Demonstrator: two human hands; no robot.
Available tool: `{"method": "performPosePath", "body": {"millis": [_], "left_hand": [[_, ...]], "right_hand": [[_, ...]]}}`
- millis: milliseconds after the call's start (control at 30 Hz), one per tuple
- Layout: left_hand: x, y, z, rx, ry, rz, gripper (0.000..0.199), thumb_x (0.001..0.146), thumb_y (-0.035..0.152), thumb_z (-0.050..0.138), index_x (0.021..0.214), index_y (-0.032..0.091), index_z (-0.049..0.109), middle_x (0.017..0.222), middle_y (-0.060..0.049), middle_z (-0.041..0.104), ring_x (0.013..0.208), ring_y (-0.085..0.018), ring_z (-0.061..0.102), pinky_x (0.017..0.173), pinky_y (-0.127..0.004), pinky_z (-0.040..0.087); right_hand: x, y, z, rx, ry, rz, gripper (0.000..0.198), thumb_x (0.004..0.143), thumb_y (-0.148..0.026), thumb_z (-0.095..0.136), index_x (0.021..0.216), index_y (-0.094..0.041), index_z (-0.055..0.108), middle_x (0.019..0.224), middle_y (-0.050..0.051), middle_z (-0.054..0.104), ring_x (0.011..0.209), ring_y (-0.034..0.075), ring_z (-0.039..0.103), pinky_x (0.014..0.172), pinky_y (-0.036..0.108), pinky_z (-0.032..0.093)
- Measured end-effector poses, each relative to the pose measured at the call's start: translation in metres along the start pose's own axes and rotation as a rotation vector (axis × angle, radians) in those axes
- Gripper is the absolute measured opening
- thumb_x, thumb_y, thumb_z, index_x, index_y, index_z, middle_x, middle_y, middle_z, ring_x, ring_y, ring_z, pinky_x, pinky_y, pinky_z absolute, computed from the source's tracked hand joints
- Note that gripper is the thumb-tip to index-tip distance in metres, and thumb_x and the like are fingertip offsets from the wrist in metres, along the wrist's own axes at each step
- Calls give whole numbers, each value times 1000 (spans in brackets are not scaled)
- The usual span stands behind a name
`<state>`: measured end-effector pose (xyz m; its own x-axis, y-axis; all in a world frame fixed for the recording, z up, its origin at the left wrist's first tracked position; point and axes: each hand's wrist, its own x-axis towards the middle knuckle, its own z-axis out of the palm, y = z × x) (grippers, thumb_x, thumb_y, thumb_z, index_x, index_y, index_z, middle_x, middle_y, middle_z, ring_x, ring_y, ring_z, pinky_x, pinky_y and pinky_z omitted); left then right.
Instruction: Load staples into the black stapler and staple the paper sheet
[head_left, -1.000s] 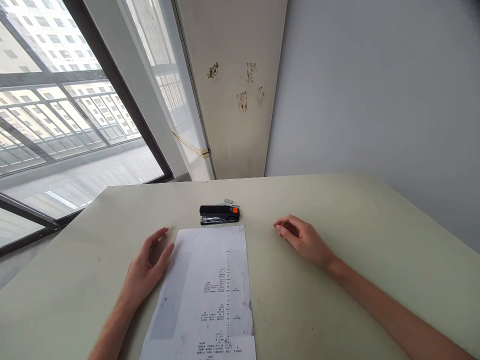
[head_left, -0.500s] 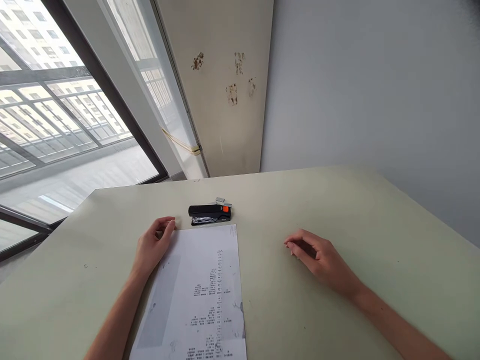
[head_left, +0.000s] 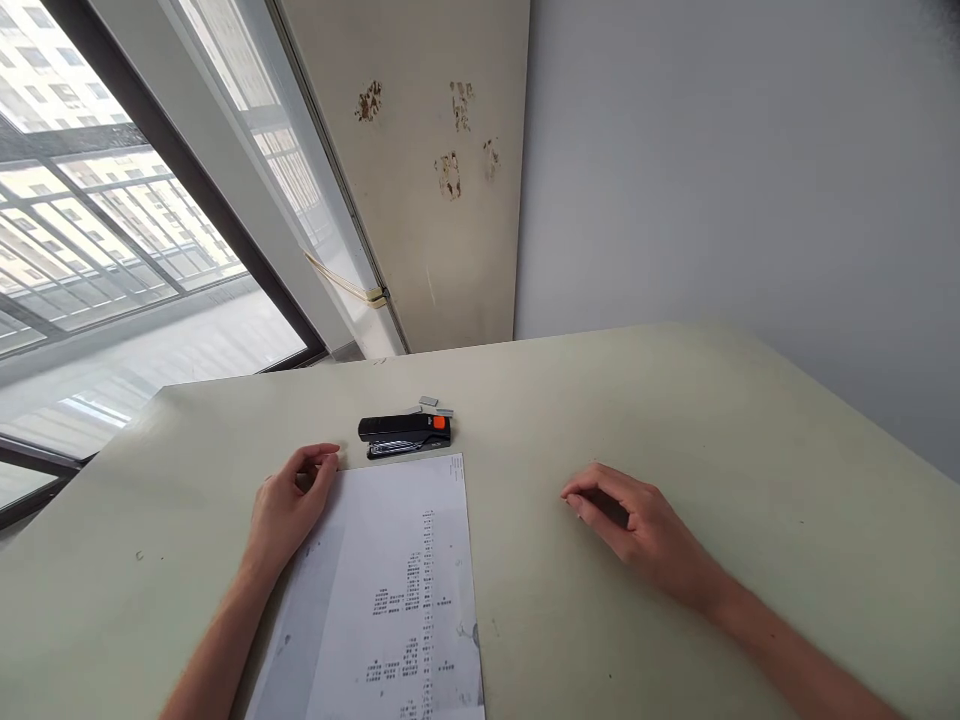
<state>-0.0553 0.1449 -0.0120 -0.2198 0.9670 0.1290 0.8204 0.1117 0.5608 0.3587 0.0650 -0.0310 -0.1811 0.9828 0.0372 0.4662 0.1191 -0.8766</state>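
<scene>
My left hand (head_left: pixel 289 508) rests on the table at the upper left corner of a printed sheet of paper (head_left: pixel 375 540). Its fingers are loosely curled, thumb and forefinger tips close together, and no object shows between them. Farther right, my right hand (head_left: pixel 649 525) lies apart from the paper on the bare tabletop. It is curled the same way, thumb and forefinger nearly meeting, with nothing visible in it. Just beyond the paper's far edge lies a black stapler (head_left: pixel 405 434) with an orange patch. Small grey staple strips (head_left: pixel 433 406) lie behind it.
The pale green table (head_left: pixel 600 390) spreads out under both hands. Past its far edge stand a stained beige panel (head_left: pixel 420 240) and a grey wall (head_left: pixel 720 170). A dark-framed window (head_left: pixel 142 250) is at the left.
The view has shifted slightly, so the paper, stapler and left hand appear a little lower and more to the left. Both hands keep nearly the same pose.
</scene>
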Motion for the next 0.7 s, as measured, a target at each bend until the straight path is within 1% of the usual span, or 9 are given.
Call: {"method": "performPosePath", "body": {"millis": [267,433,700], "left_hand": [[-1,4,0,21,-2,9,44,88,60,53,106,25,74,85,-1,74,68,-19,61,67,-30,48],[-1,5,0,28,-4,5,44,88,60,53,106,25,74,81,-1,73,68,-19,61,67,-30,48],[-1,5,0,37,1,23,43,88,59,53,105,25,75,82,-1,75,69,-20,63,66,-30,49]], "right_hand": [[-1,-2,-1,2,-15,12,28,106,-45,50,95,-29,69,93,5,71,80,22,63,62,32,50],[0,0,-1,8,-12,7,26,106,-44,50,95,-29,69,92,4,70,80,22,63,62,31,49],[0,2,-1,0,-4,-18,25,106,-43,50,95,-28,68,93,4,71,81,21,63,70,33,52]]}}
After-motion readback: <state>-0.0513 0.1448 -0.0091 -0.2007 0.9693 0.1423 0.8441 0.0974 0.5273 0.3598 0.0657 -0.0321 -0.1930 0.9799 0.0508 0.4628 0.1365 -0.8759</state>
